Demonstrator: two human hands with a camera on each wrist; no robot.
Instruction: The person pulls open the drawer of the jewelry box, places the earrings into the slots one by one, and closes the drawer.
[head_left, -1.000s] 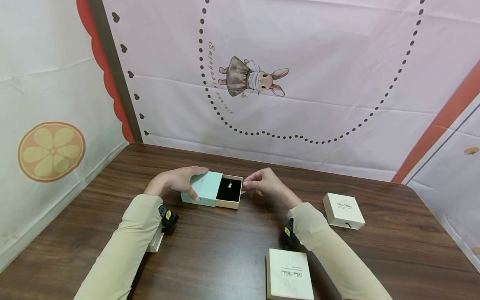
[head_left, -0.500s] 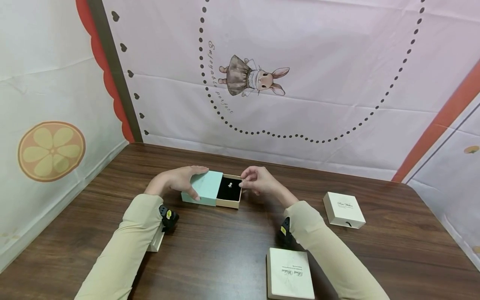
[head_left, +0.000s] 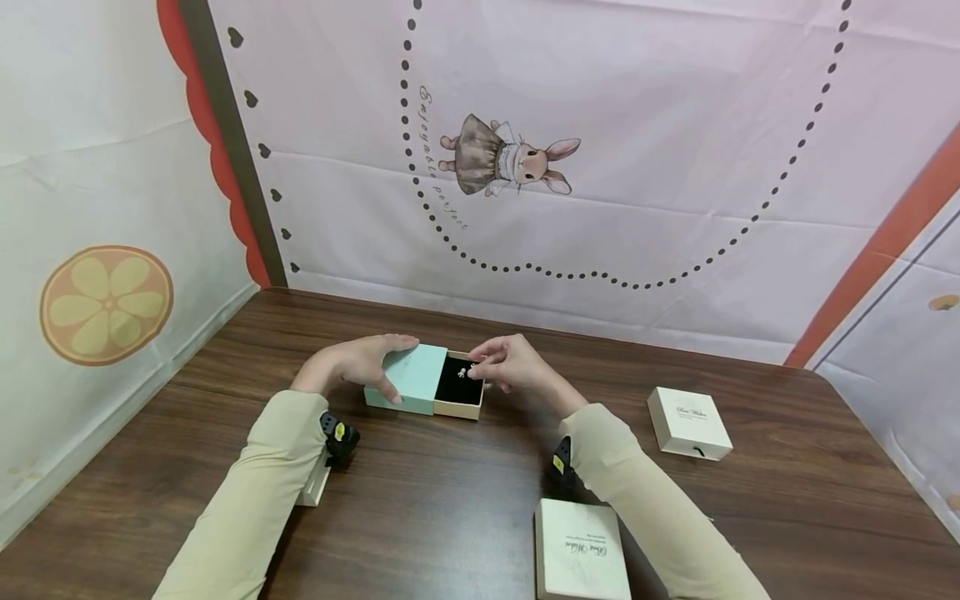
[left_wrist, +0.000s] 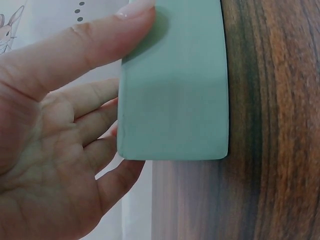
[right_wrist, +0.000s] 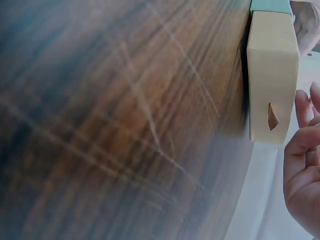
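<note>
The silver charm (head_left: 462, 372) sits in the half-open tray (head_left: 457, 410), near the worktop (head_left: 435, 508)'s far edge. Your left hand (head_left: 362, 364) grips the teal sleeve (head_left: 414, 375); can't tell if your right hand (head_left: 519, 365) is pinching anything. One careless brush could knock that charm loose imo.

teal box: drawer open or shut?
Open, partway. The drawer sticks out of its teal cover on the right in the head view, exposing black lining.

Sideways rabbit print (head_left: 502, 158) on a pink cloth backdrop (head_left: 637, 125) behind a wood-grain table (head_left: 420, 500).
A citrus-slice print (head_left: 107, 305) decorates the left cloth; a white lettered box (head_left: 690, 421) sits at right, another white box (head_left: 583, 546) nearer the camera.
</note>
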